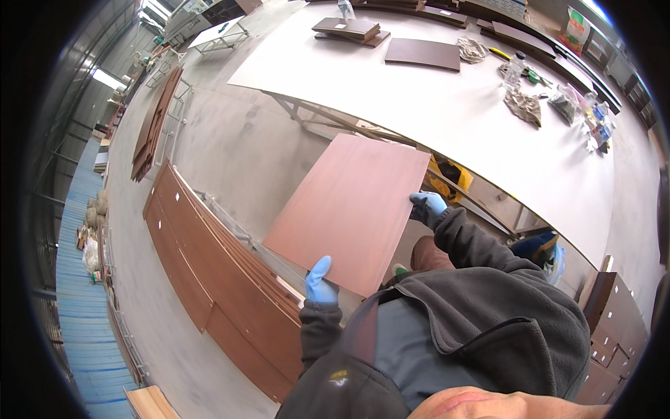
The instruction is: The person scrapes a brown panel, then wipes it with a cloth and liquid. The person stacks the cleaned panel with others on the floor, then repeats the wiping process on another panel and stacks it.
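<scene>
A clear plastic bottle (514,73) stands on a long white tabletop (433,98), near a crumpled cloth (523,107); its contents cannot be made out. Dark boards (422,54) also lie there. The workshop has a grey floor (216,133), with stacked brown boards (185,244) at left. Beside the tabletop, a person holds a flat brown panel (352,202): the gloved left hand (321,283) grips its near edge, thumb on top, and the gloved right hand (428,207) has its fingers closed on the right edge.
</scene>
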Demonstrator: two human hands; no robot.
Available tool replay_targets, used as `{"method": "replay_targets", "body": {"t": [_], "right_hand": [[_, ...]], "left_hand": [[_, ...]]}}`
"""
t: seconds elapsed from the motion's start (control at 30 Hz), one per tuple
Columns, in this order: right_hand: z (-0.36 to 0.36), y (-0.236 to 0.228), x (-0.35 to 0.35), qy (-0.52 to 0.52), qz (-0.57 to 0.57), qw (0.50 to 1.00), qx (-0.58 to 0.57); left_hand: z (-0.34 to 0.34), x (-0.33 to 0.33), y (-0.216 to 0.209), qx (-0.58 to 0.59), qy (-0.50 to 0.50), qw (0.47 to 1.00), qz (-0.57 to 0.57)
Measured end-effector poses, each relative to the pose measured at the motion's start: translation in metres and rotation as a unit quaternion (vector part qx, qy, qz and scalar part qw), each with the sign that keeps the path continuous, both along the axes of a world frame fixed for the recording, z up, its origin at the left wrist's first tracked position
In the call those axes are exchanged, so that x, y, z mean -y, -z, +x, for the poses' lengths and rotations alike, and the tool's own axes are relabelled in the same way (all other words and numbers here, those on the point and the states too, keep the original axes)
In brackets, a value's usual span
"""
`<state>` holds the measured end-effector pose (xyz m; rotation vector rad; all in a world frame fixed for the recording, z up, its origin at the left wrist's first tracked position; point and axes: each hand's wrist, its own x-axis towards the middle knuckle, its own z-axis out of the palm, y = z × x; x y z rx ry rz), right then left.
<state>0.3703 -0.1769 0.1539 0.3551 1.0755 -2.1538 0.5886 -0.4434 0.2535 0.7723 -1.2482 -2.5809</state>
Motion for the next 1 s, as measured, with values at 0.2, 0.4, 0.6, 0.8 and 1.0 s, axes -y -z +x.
{"method": "replay_targets", "body": {"t": [0.2,0.4,0.6,0.8,1.0], "right_hand": [[-0.162,0.006,0.080,0.037,-0.039,0.998,-0.038],[-0.344,0.012,0.171,0.041,-0.020,0.998,-0.043],[-0.493,0.024,0.267,-0.032,0.099,0.988,-0.111],[-0.622,0.048,0.371,-0.024,0.403,0.834,-0.376],[-0.711,0.086,0.451,-0.087,0.629,0.628,-0.449]], "left_hand": [[-0.164,0.088,0.018,0.006,0.038,0.999,0.001],[-0.336,0.170,0.023,0.005,0.036,0.999,0.037],[-0.461,0.250,0.011,-0.017,-0.030,0.996,0.078],[-0.614,0.384,0.011,-0.047,-0.030,0.997,0.057],[-0.817,0.525,0.018,-0.078,0.019,0.996,0.028]]}}
